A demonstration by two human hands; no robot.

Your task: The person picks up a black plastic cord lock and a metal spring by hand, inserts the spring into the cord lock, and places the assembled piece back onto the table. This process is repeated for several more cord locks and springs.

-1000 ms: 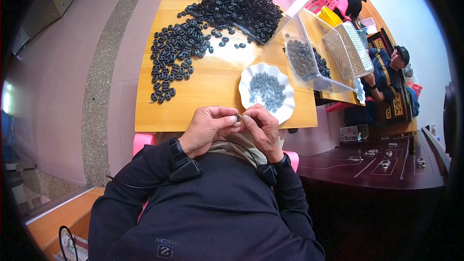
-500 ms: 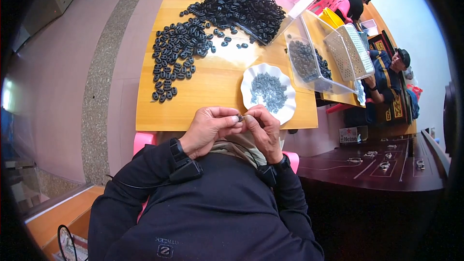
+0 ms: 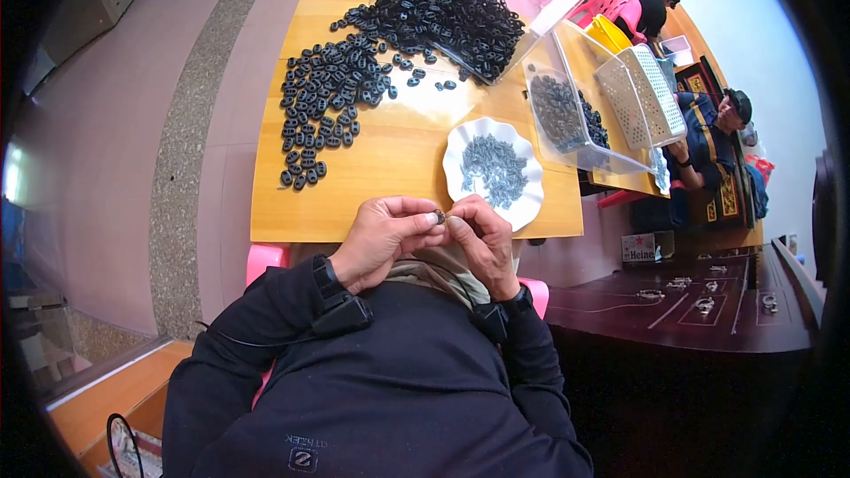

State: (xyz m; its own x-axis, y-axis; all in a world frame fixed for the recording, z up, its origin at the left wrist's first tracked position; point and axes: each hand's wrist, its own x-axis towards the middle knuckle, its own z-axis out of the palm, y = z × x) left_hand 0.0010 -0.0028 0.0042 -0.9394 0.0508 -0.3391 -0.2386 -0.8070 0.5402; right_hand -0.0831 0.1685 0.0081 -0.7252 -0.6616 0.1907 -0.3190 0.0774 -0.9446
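Between the thumb and fingers of my left hand is a small black two-holed piece, held just off the table's near edge. My right hand pinches close against it; whatever its fingertips hold is too small to make out. Just beyond my right hand stands a white scalloped dish with many tiny clear-grey slivers in it. Loose black two-holed pieces spread over the left of the wooden table, and a big heap of them spills from a tipped clear bin at the far side.
A clear plastic box with more black pieces stands right of the dish, a white perforated basket resting over it. At the far right, a person in dark clothes sits by another table. A dark red panel lies to the right.
Both hands stay together at the same place, with only slight finger movement at the black piece. The whole view has shifted very slightly.
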